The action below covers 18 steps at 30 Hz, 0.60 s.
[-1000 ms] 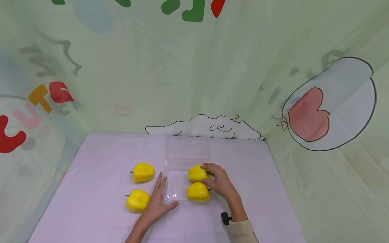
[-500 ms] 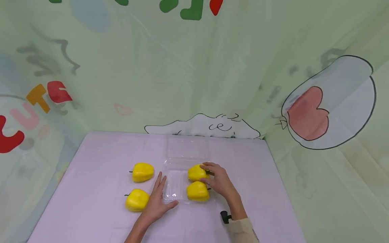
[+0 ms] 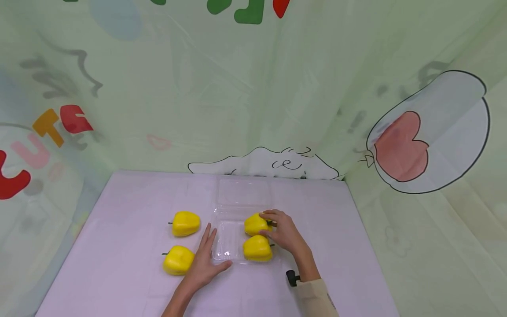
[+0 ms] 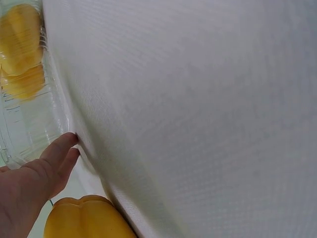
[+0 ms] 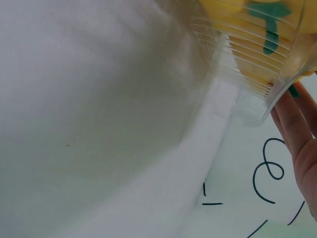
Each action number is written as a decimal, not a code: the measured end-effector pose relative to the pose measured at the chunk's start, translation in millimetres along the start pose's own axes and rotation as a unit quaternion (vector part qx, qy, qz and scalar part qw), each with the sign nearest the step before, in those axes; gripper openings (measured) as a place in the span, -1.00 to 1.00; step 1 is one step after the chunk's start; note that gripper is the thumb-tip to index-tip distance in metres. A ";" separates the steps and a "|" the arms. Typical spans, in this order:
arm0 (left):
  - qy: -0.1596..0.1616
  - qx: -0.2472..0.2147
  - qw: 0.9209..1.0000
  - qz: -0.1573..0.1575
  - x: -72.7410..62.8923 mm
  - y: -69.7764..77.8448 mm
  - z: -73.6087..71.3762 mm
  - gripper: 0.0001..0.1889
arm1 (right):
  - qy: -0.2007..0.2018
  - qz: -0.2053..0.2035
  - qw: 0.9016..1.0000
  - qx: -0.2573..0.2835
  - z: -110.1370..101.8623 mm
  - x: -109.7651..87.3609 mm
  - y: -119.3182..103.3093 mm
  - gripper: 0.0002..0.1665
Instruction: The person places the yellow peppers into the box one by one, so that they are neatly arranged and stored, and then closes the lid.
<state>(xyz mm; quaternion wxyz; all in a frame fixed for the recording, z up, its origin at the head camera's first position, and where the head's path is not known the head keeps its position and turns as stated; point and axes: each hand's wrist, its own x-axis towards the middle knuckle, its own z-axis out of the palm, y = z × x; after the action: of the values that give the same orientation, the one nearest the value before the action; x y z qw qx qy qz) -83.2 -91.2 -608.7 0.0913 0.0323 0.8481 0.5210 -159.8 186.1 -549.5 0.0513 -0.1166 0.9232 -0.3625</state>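
A clear plastic clamshell box (image 3: 227, 240) lies with its lid (image 3: 242, 193) folded back on the table. Two yellow bell peppers sit in the box's right half: a far pepper (image 3: 253, 224) and a near pepper (image 3: 257, 248), stems to the right. My right hand (image 3: 288, 233) grips the far pepper by its stem end, thumb on the near side and fingers on the far side. Along the box's left edge my left hand (image 3: 203, 266) rests with straight, spread fingers. In the left wrist view, its fingertips (image 4: 69, 139) are by the box's wall.
Left of the box lie two more yellow bell peppers, an upper pepper (image 3: 186, 223) and a lower pepper (image 3: 179, 259) close to my left hand. A pale cloth covers the table (image 3: 130, 246). Printed curtains (image 3: 253, 97) stand behind and at both sides.
Both hands, the peppers and the box hold their places. Only the head view has shifted very slightly.
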 end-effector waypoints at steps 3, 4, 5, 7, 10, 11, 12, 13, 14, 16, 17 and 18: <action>0.000 0.003 1.000 0.002 0.1 0.0 -0.2 0.18 | -0.003 0.002 1.000 0.008 0.0 1.3 0.3 -0.39; -0.001 0.004 1.000 0.002 0.1 0.2 -0.3 0.18 | -0.004 0.003 1.000 0.010 0.0 1.7 0.3 -0.39; -0.001 0.005 1.000 0.002 0.3 0.3 -0.4 0.18 | -0.006 0.004 1.000 0.010 -0.1 2.3 0.2 -0.39; 0.000 0.006 1.000 0.002 0.8 0.6 -0.5 0.18 | -0.007 0.004 1.000 0.007 0.1 3.6 0.1 -0.39; 0.001 0.008 1.000 0.003 1.7 1.0 -0.4 0.18 | -0.009 0.006 1.000 0.008 -0.1 5.1 -0.1 -0.39; 0.001 0.008 1.000 0.002 2.0 0.8 -0.3 0.18 | -0.009 0.007 1.000 0.010 -0.2 5.5 -0.2 -0.39; 0.001 0.009 1.000 0.001 1.8 0.8 -0.2 0.18 | -0.010 0.010 1.000 0.011 -0.2 5.7 -0.4 -0.39; 0.001 0.009 1.000 0.002 1.7 0.7 0.0 0.18 | -0.011 0.012 1.000 0.014 -0.3 5.6 -0.5 -0.39; 0.001 0.009 1.000 0.002 1.5 0.6 0.0 0.18 | -0.012 0.014 1.000 0.015 -0.2 5.5 -0.6 -0.39; 0.000 0.009 1.000 0.000 0.7 0.4 0.2 0.18 | -0.012 0.015 1.000 0.013 0.7 4.9 -0.6 -0.39; 0.000 0.008 1.000 -0.001 0.4 0.2 0.3 0.18 | -0.011 0.018 1.000 0.012 1.3 4.5 -0.6 -0.39; 0.000 0.009 1.000 -0.001 0.1 -0.1 0.4 0.18 | -0.010 0.020 1.000 0.011 2.0 4.0 -0.5 -0.38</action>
<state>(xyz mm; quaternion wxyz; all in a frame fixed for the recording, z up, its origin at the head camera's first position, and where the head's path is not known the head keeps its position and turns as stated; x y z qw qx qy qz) -83.2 -90.9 -609.0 0.0909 0.0325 0.8529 0.5130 -163.3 183.4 -550.7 0.0694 -0.1014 0.9209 -0.3700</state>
